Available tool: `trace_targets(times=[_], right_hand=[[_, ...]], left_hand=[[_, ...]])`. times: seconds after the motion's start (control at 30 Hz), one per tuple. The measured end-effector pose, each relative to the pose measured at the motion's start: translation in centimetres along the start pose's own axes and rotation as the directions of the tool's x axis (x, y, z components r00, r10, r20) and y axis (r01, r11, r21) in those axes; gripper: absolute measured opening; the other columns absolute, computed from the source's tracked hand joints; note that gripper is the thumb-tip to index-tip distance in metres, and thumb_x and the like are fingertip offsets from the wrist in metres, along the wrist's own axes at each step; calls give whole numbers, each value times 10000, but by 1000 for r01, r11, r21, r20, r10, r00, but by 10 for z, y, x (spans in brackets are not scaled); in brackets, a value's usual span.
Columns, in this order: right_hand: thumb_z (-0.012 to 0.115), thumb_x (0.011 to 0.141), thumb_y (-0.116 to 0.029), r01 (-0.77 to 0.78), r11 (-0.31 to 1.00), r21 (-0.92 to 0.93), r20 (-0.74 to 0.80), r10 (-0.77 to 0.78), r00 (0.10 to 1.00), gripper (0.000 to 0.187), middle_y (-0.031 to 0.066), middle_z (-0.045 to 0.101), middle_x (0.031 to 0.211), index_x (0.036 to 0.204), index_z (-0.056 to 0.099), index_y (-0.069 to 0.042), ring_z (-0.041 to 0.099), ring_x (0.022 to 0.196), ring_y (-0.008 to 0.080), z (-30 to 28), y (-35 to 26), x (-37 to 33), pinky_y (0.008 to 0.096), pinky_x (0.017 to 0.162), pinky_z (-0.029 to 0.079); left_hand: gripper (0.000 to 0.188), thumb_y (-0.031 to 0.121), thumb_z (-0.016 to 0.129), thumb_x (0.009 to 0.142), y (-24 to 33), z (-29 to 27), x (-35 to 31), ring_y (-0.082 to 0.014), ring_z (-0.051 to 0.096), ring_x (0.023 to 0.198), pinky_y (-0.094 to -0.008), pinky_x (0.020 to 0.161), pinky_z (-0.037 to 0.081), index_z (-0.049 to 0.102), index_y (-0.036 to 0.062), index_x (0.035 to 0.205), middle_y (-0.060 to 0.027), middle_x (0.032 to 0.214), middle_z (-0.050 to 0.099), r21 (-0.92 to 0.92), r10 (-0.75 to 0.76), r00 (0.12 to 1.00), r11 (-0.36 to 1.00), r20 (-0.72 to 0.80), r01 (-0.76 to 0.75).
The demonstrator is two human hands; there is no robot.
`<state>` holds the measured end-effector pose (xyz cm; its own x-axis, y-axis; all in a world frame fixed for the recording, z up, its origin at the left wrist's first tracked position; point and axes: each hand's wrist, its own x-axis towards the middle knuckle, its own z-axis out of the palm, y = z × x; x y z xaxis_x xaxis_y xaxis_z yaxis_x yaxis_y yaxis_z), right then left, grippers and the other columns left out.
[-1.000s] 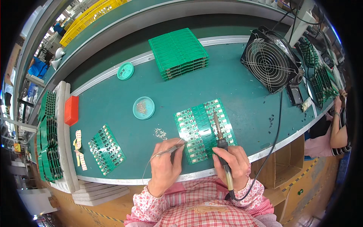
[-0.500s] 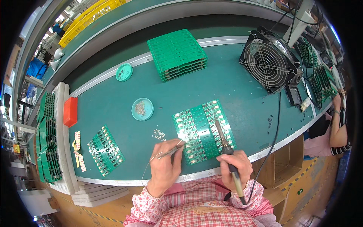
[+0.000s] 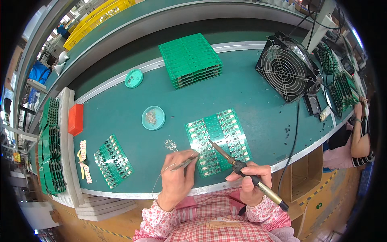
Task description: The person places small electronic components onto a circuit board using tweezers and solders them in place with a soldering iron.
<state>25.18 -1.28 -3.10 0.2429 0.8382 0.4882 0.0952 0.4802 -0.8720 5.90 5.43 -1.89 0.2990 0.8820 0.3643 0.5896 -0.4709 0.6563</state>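
A green tabletop trimmed in pale metal spans the room, a grey-edged shelf along its far side and a whitish post far right. Yellow-and-black striped tape marks the brown floor.

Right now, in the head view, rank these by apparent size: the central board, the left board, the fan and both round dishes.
Largest to smallest:
1. Central board and fan: too alike to rank.
2. Left board.
3. Nearer dish.
4. Farther dish, though distance may exaggerate this last gap.
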Motion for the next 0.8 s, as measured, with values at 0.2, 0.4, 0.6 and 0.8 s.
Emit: trace_targets(times=[0.2,0.4,0.6,0.8], right_hand=[[637,970,-166,23,1000,-2,20,-23,1000,205,124,729,736,1080,537,-25,689,649,158,1,0,1,280,570,526],[639,965,-151,22,999,-23,27,-21,999,196,124,726,729,1072,540,-20,691,631,164,0,1,2,277,564,527],[632,963,-129,20,999,-41,29,-19,999,181,128,718,713,1071,540,-16,709,641,177,2,1,4,279,553,529],[626,954,-85,37,999,-27,27,-36,999,164,133,718,719,1071,536,-13,722,666,197,-1,1,2,292,577,543]], left_hand=[[214,-58,682,834,1,-1,0,-301,656,921,-378,819,511,667,23,1032,-115,1006,713,-7,-5,1000,1000,1,5],[222,-58,682,829,0,-1,0,-302,654,915,-379,816,509,668,28,1033,-113,1008,712,-3,-5,1000,1000,1,5],[227,-57,684,827,0,-1,0,-301,653,921,-380,813,509,665,32,1034,-109,1010,714,-13,-9,1000,1000,-3,9],[234,-59,689,824,0,0,0,-300,654,920,-379,814,510,663,34,1037,-108,1012,714,-19,0,1000,1000,-8,0]])
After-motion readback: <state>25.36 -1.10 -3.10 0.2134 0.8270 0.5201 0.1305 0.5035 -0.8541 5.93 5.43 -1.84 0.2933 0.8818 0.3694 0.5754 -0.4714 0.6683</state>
